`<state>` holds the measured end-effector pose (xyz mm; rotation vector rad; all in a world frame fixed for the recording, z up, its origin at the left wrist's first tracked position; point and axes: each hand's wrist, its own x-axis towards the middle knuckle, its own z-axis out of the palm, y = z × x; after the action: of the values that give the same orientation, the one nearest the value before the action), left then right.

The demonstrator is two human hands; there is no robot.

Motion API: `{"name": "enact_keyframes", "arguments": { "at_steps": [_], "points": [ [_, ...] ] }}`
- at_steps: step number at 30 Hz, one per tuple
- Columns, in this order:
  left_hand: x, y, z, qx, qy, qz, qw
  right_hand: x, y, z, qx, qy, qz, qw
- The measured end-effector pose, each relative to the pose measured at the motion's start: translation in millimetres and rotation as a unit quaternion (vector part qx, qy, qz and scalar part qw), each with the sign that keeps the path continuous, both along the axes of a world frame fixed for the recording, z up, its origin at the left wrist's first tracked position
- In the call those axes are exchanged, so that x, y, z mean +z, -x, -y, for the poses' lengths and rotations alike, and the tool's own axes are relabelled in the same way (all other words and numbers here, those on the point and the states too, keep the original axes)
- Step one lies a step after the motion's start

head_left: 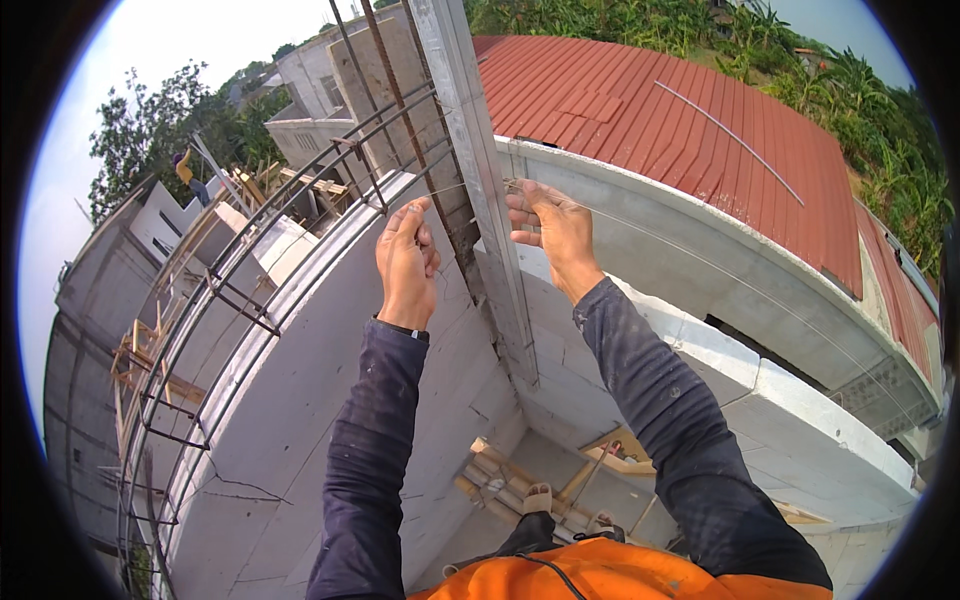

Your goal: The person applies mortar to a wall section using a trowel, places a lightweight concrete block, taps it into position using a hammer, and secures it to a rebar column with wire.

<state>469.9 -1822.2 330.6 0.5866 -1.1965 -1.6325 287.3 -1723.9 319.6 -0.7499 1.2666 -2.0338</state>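
Note:
My left hand (408, 265) is closed, thumb pressed to the fingers, left of an upright silver metal bar (468, 110). A thin string (452, 188) runs from its fingertips toward the bar. To the right of the bar my right hand (555, 235) pinches the string between thumb and forefinger, its other fingers curled. From there the string stretches away along the right-hand wall. The bar stands in the corner where two pale block walls (330, 310) meet. Vertical rebar (392, 75) rises just behind it.
A horizontal rebar cage (262, 225) lies along the left wall's top. Beyond the right wall (760, 375) is a red metal roof (660, 110). Below, sandaled feet (537, 498) stand near wooden poles (495, 475). A distant person (190, 178) stands at the far left.

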Motion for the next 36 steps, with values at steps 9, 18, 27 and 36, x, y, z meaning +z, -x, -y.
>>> {"name": "enact_keyframes", "arguments": {
  "at_steps": [9,18,27,36],
  "points": [
    [5,-7,-37,-0.018,-0.004,0.025,1.0,-18,-19,-28,0.074,-0.046,-0.04,0.995],
    [-5,6,-58,-0.082,-0.045,-0.045,0.995,-39,-67,-54,0.21,-0.028,-0.139,0.967],
    [-10,22,-70,-0.138,-0.096,-0.117,0.979,-34,-67,-115,0.123,-0.085,-0.189,0.971],
    [-14,46,-84,-0.164,-0.121,-0.094,0.975,17,-31,-168,0.0,-0.145,-0.416,0.898]
  ]
}}
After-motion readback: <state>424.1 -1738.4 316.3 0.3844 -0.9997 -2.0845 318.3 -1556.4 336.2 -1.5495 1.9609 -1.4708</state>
